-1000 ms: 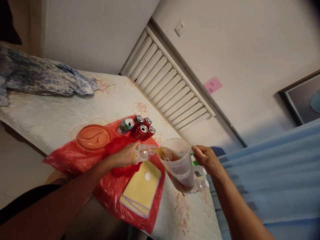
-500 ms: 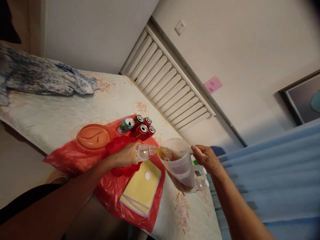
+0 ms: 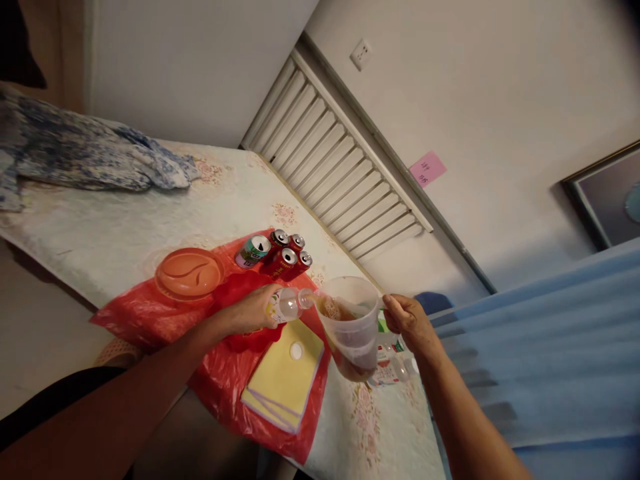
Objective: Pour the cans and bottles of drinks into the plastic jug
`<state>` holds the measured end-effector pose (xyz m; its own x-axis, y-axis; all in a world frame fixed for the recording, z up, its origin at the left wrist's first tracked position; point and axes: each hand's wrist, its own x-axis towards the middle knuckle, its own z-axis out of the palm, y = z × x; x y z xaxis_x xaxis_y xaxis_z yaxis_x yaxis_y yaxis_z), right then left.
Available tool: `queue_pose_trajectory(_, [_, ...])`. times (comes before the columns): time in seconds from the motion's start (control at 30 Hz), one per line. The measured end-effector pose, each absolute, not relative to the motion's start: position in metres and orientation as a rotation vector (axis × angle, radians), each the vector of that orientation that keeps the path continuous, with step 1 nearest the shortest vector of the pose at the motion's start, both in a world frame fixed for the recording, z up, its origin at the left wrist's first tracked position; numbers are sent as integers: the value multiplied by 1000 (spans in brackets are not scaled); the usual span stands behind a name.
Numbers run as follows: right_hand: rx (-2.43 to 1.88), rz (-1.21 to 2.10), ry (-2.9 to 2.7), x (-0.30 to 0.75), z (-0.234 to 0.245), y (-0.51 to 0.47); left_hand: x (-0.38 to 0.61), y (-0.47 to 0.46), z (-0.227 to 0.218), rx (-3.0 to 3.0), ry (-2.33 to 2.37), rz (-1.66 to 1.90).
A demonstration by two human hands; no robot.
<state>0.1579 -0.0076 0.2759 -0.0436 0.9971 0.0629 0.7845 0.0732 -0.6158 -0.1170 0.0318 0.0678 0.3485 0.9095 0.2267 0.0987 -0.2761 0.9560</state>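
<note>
My left hand is wrapped round a clear plastic bottle with a yellow and white label, its open mouth at the rim of a pitcher. My right hand grips the handle of this translucent plastic pitcher, which holds frothy brown liquid and tilts slightly. Beneath the bottle lies a folded yellow cloth with a white bottle cap on it. A red scalloped dish is partly hidden behind my left hand.
Several drink cans stand beside an orange divided dish on a red plastic bag. Clear bottles are behind the pitcher. Patterned fabric lies at the table's far left; a radiator lines the wall.
The pitcher has come more upright, its base swinging left. The stream seen earlier at its rim has thinned or stopped. The bottle stays nearly in place.
</note>
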Motion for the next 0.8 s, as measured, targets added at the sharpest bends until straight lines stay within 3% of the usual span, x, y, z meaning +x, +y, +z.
queue_pose_trajectory(0.43, [-1488,899,-1445,166,239,-12,-124,26,81,1492,887,1005])
queue_pose_trajectory(0.8, [-1117,996,-1036,136,211,3,-133,4,86,1451,472,824])
